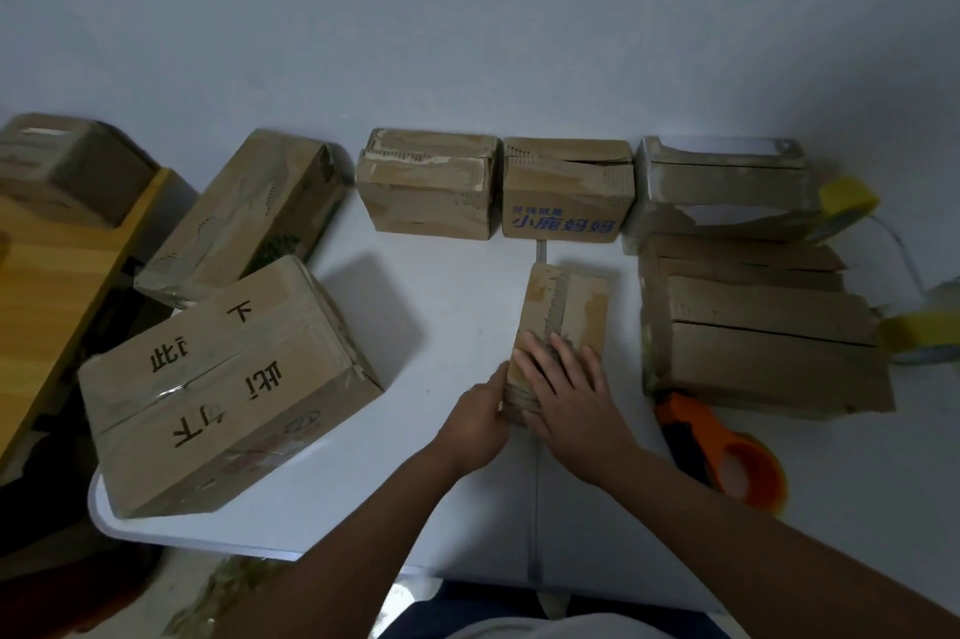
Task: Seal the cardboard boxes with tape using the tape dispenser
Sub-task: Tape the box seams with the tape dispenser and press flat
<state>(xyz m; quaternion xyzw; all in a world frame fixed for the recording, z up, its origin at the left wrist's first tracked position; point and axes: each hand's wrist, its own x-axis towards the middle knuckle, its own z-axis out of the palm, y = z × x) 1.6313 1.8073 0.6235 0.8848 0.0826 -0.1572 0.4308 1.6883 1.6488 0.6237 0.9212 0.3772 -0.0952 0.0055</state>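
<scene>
Small box [563,326] mid-table [467,274], taped seam up. Right hand [566,394] flat on top, fingers straight, pressing. Left hand [478,417] grips near-left corner, fingers curled. Orange dispenser [722,446] just right, lying idle. Boxes crowd behind and both sides; yellow tape rolls [847,201] far right.

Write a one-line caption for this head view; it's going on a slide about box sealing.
Both hands, left hand and right hand, press on a small cardboard box while the orange tape dispenser lies unused beside it.
</scene>
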